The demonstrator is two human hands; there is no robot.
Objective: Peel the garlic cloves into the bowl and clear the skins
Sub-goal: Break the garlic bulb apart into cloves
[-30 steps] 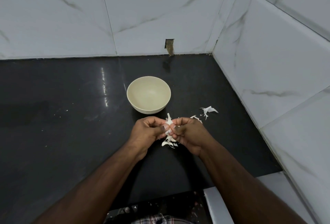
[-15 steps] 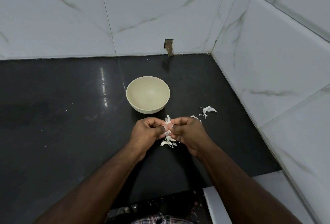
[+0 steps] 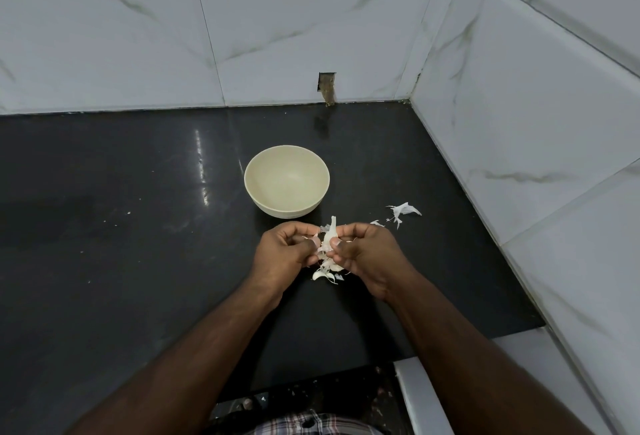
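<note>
A cream bowl (image 3: 258, 192) stands on the black counter, and I see nothing inside it. Just in front of it, my left hand (image 3: 285, 249) and my right hand (image 3: 367, 254) meet over the counter. Both pinch a piece of garlic (image 3: 328, 238) between thumbs and curled fingers, with a strip of white skin sticking up from it. Below the hands lies a small heap of garlic cloves and skins (image 3: 325, 271). More loose skins (image 3: 403, 211) lie to the right of the bowl.
The black counter (image 3: 121, 244) runs into a corner of white marbled wall tiles (image 3: 519, 122) at the back and right. A small hole in the back wall (image 3: 326, 86) sits behind the bowl. The counter's front edge is near my body.
My hands stay together on the garlic, with only small finger movements. The bowl and skins have not moved.
</note>
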